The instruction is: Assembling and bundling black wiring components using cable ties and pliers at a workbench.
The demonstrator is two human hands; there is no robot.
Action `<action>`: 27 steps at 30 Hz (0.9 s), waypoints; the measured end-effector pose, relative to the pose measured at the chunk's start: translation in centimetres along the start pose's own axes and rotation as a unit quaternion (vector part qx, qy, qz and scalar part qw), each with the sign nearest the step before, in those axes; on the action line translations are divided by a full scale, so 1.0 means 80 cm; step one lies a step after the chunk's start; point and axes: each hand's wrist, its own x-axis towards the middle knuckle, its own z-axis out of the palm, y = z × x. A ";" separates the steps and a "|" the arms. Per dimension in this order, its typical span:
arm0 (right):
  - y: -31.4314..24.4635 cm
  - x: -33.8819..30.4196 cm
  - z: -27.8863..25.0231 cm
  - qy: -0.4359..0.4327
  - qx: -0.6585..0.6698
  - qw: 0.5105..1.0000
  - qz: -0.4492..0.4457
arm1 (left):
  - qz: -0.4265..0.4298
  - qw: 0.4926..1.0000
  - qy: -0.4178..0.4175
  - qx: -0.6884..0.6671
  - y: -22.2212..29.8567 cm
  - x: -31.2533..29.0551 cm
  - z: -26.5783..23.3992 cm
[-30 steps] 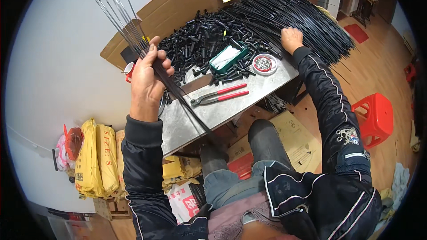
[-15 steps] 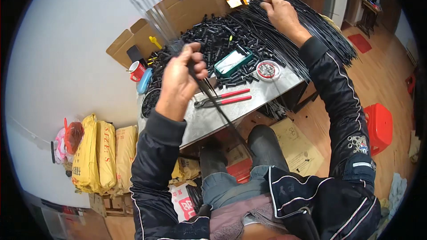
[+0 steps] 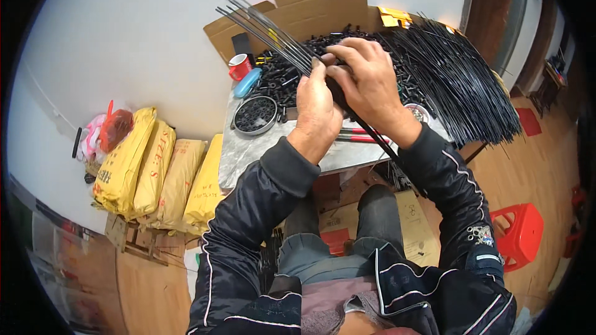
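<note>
A bundle of thin black rods (image 3: 273,32) runs slantwise through my left hand (image 3: 320,111), which is closed around it over the table. Its upper ends fan out toward the wall, and the lower ends reach down past the table edge. My right hand (image 3: 372,84) meets the bundle just beside the left, thumb and bent fingers closed on the rods. How many it grips is hidden. Behind both hands spreads a heap of small black tubular parts (image 3: 282,77). To the right lies a large pile of similar black rods (image 3: 462,80).
On the grey table (image 3: 245,158) are a dish of small black rings (image 3: 256,111), red-handled pincers (image 3: 357,139) partly hidden by my hands, a red mug (image 3: 238,68) and a blue case (image 3: 248,82). Cardboard (image 3: 329,12) stands behind. Yellow sacks (image 3: 127,158) sit left, a red stool (image 3: 521,239) right.
My right hand has come from the rod pile to the bundle in my left hand. The bundle has tilted further over, and the view has shifted. The green box is now hidden.
</note>
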 end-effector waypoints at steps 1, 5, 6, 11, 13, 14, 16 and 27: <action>-0.005 -0.010 -0.001 -0.002 0.005 1.000 -0.001 | 0.003 1.000 0.004 -0.001 0.006 0.002 -0.008; -0.005 -0.060 -0.016 -0.098 0.196 0.952 0.212 | 0.030 0.998 0.014 0.060 0.031 0.019 -0.025; 0.000 -0.070 -0.016 -0.102 0.176 0.954 0.219 | 0.038 0.994 0.011 0.098 0.044 0.024 -0.040; 0.081 -0.163 -0.056 -0.164 0.007 0.931 0.326 | 0.011 0.989 -0.027 0.143 0.096 0.027 -0.074; 0.109 -0.203 -0.090 -0.220 -0.114 0.888 0.388 | 0.004 0.990 -0.034 0.138 0.097 0.029 -0.078; 0.111 -0.211 -0.097 -0.247 -0.104 0.866 0.421 | 0.004 0.990 -0.045 0.137 0.105 0.029 -0.084; 0.110 -0.224 -0.090 -0.258 -0.107 0.861 0.425 | 0.021 0.990 -0.023 0.140 0.108 0.018 -0.078; 0.123 -0.248 -0.023 -0.302 -0.193 0.819 0.448 | -0.035 0.968 -0.044 0.247 0.107 0.015 -0.073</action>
